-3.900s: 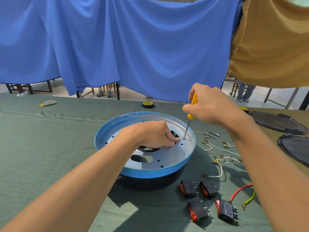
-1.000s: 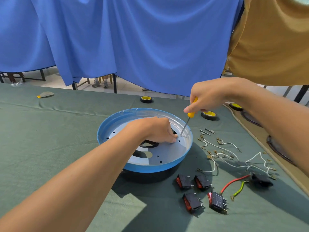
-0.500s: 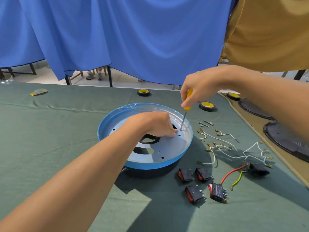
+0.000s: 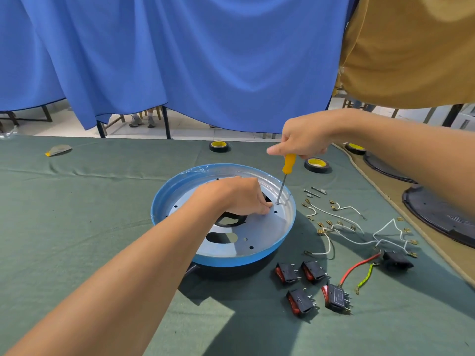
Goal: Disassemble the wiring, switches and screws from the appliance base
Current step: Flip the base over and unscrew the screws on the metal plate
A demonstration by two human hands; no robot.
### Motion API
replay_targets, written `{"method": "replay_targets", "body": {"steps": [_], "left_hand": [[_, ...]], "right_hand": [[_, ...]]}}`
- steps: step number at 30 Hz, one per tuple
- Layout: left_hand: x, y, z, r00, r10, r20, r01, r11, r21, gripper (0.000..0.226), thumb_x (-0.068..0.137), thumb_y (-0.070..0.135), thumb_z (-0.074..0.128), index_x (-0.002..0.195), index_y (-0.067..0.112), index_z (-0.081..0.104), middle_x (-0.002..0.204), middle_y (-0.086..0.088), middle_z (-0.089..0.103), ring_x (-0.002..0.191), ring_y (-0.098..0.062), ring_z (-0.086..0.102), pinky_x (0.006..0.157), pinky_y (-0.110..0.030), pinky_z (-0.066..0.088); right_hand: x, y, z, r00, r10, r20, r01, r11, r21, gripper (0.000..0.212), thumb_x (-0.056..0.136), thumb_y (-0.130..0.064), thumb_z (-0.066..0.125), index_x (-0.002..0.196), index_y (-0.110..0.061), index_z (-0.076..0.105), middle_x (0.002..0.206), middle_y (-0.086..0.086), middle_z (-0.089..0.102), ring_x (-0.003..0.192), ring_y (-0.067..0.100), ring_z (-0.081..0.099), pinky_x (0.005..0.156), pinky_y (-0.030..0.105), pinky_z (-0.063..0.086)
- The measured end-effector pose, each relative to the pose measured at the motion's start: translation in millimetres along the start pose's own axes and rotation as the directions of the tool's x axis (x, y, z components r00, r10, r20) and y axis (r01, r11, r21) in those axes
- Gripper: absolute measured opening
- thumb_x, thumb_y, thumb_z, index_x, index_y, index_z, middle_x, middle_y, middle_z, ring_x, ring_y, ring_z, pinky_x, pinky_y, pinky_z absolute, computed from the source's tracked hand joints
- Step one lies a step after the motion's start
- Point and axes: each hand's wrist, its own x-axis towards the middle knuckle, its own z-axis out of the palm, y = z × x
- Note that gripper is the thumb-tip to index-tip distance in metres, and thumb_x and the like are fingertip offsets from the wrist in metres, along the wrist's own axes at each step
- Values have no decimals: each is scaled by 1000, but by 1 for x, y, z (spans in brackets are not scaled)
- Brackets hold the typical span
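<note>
The round appliance base (image 4: 180,191), blue outside and bare metal inside, lies on the green cloth. My right hand (image 4: 302,138) grips the top of a yellow-handled screwdriver (image 4: 288,164); its tip stands on a screw (image 4: 277,202) near the base's right inner rim. My left hand (image 4: 239,195) rests inside the base with curled fingers beside that screw, steadying the metal plate. To the right lie several black and red rocker switches (image 4: 312,272), white wires with brass terminals (image 4: 334,227), a red wire (image 4: 357,265) and a yellow-green wire (image 4: 366,276).
Black tape rolls with yellow cores (image 4: 316,164) sit behind the base, another (image 4: 218,145) farther back. Dark round covers (image 4: 437,214) lie at the right on tan cloth. A black socket part (image 4: 397,260) sits near the wires. Blue and tan cloths hang behind the table.
My right hand has slid up to the top of the screwdriver handle, baring more of the yellow handle. The tip stays on the same screw, and my left hand has stayed put.
</note>
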Motion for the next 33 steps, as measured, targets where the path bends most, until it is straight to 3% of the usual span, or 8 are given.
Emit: {"method": "replay_targets", "body": {"steps": [5,10,16,20,23,27,31,33], "left_hand": [[0,-1,0,1000,-12,12,12,1000,9,44,92,56,51,117,24,68,103,1,67,94,-20,57,92,-41,48],[-1,-1,0,1000,8,4,-8,1000,-11,40,93,55,50,109,25,73,98,1,68,87,-18,56,82,-35,45],[-2,0,1,1000,-1,0,1,1000,-6,40,94,55,50,110,27,73,100,0,69,91,-21,58,88,-40,49],[-2,0,2,1000,-11,-4,11,1000,-6,41,93,55,50,110,26,73,102,0,68,93,-22,58,91,-42,48],[-3,1,2,1000,-9,0,9,1000,-6,41,94,55,49,110,26,73,101,-1,68,92,-22,58,90,-41,48],[-2,1,2,1000,-15,6,15,1000,1,43,94,54,49,114,23,71,104,-1,69,93,-22,59,93,-42,49],[-4,1,2,1000,-11,2,11,1000,-12,40,94,53,49,110,26,73,102,-1,68,91,-22,57,90,-41,48],[-5,1,2,1000,-11,7,11,1000,-17,39,95,53,49,111,26,73,103,-1,68,92,-22,58,91,-41,48]], "right_hand": [[-4,-1,-3,996,-87,16,86,995,58,10,89,-37,64,93,-28,68,82,2,64,67,15,58,56,26,48],[-1,-2,2,999,0,-54,-2,999,-42,54,92,-60,47,70,-11,55,64,5,49,59,23,47,51,28,40],[-8,-9,3,994,-57,-89,58,998,9,10,87,-39,63,87,-29,66,89,-2,63,82,23,63,58,29,47],[-6,-11,10,983,13,-183,-21,999,-43,53,93,-58,47,70,-10,55,64,5,51,61,23,50,53,28,36],[-7,-12,16,960,-8,-279,9,1000,1,41,94,-38,53,67,-8,54,58,5,43,59,24,40,54,29,30],[-14,-11,11,980,-43,-197,70,989,134,7,88,-32,60,85,-27,65,80,-4,60,70,16,58,53,25,37],[-9,-6,18,955,72,-287,-47,995,93,51,94,-53,49,65,-11,47,59,5,44,58,24,44,52,29,32],[-7,-5,22,937,97,-336,-66,993,103,49,94,-46,52,67,-5,52,57,5,40,59,24,39,52,30,29]]}}
